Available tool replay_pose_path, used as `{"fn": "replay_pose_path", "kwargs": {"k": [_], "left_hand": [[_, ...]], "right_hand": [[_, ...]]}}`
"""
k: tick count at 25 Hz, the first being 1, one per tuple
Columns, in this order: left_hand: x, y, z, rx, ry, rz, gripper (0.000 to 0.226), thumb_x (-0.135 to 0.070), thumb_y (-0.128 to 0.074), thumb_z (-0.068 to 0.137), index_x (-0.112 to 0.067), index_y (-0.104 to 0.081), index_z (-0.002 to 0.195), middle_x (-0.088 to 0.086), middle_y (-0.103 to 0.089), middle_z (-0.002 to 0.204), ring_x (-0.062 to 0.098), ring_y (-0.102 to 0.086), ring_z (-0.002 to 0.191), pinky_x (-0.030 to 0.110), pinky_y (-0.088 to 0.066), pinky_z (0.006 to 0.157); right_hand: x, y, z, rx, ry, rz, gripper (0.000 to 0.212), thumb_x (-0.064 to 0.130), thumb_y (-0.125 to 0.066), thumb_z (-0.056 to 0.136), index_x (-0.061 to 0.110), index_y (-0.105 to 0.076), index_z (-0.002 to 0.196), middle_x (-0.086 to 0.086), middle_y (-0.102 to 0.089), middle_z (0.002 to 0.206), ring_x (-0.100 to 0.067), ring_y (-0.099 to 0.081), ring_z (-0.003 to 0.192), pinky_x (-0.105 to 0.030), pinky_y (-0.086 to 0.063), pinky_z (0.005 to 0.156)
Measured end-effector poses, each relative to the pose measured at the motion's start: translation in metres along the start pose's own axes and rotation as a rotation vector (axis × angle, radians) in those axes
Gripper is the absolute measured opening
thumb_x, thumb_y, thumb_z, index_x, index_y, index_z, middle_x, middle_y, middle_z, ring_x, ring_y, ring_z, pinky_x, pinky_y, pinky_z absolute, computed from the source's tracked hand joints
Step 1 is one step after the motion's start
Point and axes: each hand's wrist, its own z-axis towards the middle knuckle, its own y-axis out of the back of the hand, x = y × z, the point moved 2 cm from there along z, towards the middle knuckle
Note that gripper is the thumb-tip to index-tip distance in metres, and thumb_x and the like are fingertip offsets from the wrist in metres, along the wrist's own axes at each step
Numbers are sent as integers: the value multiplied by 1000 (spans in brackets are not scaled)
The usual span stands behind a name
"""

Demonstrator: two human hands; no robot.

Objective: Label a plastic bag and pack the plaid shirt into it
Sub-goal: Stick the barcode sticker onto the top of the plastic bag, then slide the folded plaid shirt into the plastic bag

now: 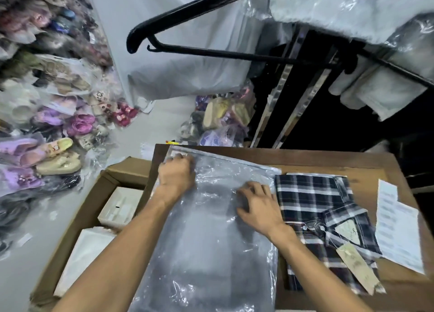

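No legible text anywhere.

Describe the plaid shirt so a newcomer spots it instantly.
Start at the wooden table. The clear plastic bag lies flat under both hands; the plaid shirt lies folded just right of it. It is the only checked fabric there, dark with white lines, with tan hang tags.
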Motion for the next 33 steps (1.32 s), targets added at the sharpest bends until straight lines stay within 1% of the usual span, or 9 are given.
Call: {"fn": "replay_pose_path", "kwargs": {"k": [3, 7, 11, 14, 17, 19, 26, 30, 33], "left_hand": [[-50, -19, -28, 68, -36, -87, 36, -45, -54, 93, -29, -61, 125, 8, -57, 131, 33, -56, 123, 40, -47, 96], [-93, -47, -47, 183, -12, 32, 61, -73, -50, 86, -30, -51, 129, 11, -43, 135, 37, -45, 127, 50, -43, 96], [-99, -50, -60, 108, -15, 71, 63, -66, -54, 86, -30, -45, 137, 14, -45, 138, 39, -45, 125, 53, -40, 99], [-111, -53, -71, 85, -52, 43, 72, -69, -51, 86, -34, -37, 148, 16, -43, 142, 42, -43, 128, 56, -38, 105], [-123, -61, -81, 188, -84, 89, 86, -78, -55, 81, -39, -26, 153, 17, -33, 150, 43, -35, 136, 61, -33, 107], [-123, -63, -83, 206, -93, 101, 91, -77, -62, 78, -42, -24, 153, 16, -30, 151, 42, -33, 136, 61, -35, 107], [-98, -58, -89, 261, -218, 198, 110, -54, -84, 65, -45, -21, 154, 6, -23, 155, 35, -28, 141, 58, -37, 110], [-87, -58, -107, 303, -356, 322, 115, -45, -89, 66, -46, -17, 156, 7, -18, 161, 33, -22, 148, 52, -26, 117], [-78, -54, -121, 347, -478, 439, 114, -37, -90, 71, -43, -17, 158, 8, -14, 165, 33, -13, 153, 54, -17, 122]], "right_hand": [[0, -7, -12, -30, 8, 1, 66, 45, -61, 84, 30, -48, 146, -2, -40, 154, -29, -36, 137, -45, -36, 114], [-8, -7, -18, -26, 63, 199, 51, 35, -60, 87, 19, -60, 136, -5, -51, 144, -30, -42, 135, -38, -35, 116], [-70, 28, -45, -157, 0, 341, 37, 29, -66, 93, 27, -65, 130, 1, -55, 140, -23, -43, 133, -39, -36, 112], [-126, 49, -67, 1, 51, 102, 61, 59, -72, 83, 44, -54, 139, 6, -43, 153, -27, -37, 141, -47, -35, 114], [-157, 41, -82, 239, 106, -120, 101, 85, -66, 64, 56, -28, 153, 8, -7, 170, -31, -5, 155, -60, -14, 123], [-169, 33, -85, 286, 119, -167, 113, 93, -64, 56, 60, -16, 153, 7, 7, 172, -33, 5, 157, -65, -5, 122], [-176, 30, -85, 230, 144, -216, 116, 102, -53, 51, 64, -8, 151, 9, 4, 172, -32, -3, 157, -62, -11, 121], [-178, 29, -84, 215, 142, -210, 118, 103, -53, 48, 65, -8, 151, 11, 3, 172, -31, -4, 157, -61, -14, 120], [-175, 29, -84, 206, 143, -218, 119, 103, -53, 48, 64, -7, 151, 11, 4, 172, -31, -4, 157, -62, -18, 119]]}}
